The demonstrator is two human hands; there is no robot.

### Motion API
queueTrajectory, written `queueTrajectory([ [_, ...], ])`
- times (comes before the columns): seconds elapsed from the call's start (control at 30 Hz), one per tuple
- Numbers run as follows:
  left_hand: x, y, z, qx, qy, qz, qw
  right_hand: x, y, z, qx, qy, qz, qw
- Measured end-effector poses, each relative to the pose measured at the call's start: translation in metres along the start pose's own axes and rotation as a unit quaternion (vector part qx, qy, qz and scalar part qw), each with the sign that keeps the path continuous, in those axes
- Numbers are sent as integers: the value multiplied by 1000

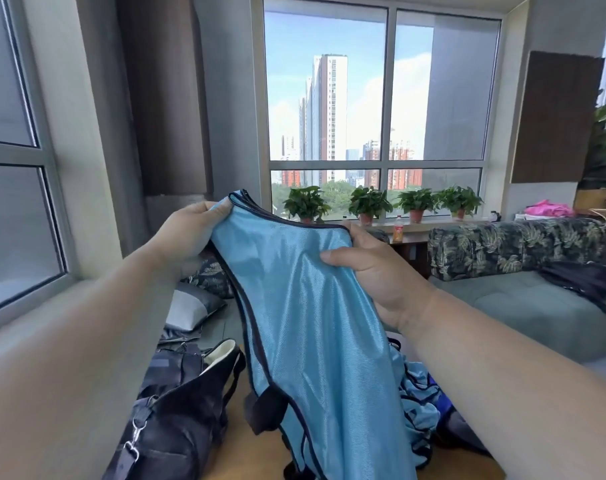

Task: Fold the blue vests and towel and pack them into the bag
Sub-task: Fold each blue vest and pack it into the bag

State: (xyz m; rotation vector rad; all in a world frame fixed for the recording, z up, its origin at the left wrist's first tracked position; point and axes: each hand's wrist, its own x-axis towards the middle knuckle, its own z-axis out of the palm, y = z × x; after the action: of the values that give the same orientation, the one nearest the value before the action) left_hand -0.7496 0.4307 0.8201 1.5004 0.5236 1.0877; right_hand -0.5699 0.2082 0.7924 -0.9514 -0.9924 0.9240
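hands hold a shiny blue vest (315, 327) up in the air, in front of a big window (381, 105). left hand (190, 233) grips the top left corner of the vest, with the fingers curled round the dark edge. right hand (370, 271) grips the top right side, thumb on the front of the cloth and fingers behind it. the vest hangs down between the two arms and has a dark trim all along its edge.

below the vest, on the right, more blue cloth (419, 410) lies in a crumpled heap; i cannot tell if it is vests or the towel. on the left sits a dark bag (176, 420) with its top open and a pale lining showing. the bag and the heap rest on a brown table (232, 452).

behind them is a grey couch (537, 306) with a leafy cushion (509, 247) and some dark cloth (585, 282) on it. four small plants (369, 204) in pots stand in a row on the sill, and a little bottle (398, 230) stands just below them. something pink (547, 208) lies far off on the right.
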Motion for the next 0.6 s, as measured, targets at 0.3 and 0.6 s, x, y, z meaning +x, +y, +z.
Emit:
queueTrajectory([
  [0.3, -48, -97, 19, -216, 35, -222, 950, 25, 27, 7, 25, 11, 27, 999],
  [0.6, -133, -149, 37, -204, -111, -367, 901, 40, 46, 7, 40, 15, 19, 999],
])
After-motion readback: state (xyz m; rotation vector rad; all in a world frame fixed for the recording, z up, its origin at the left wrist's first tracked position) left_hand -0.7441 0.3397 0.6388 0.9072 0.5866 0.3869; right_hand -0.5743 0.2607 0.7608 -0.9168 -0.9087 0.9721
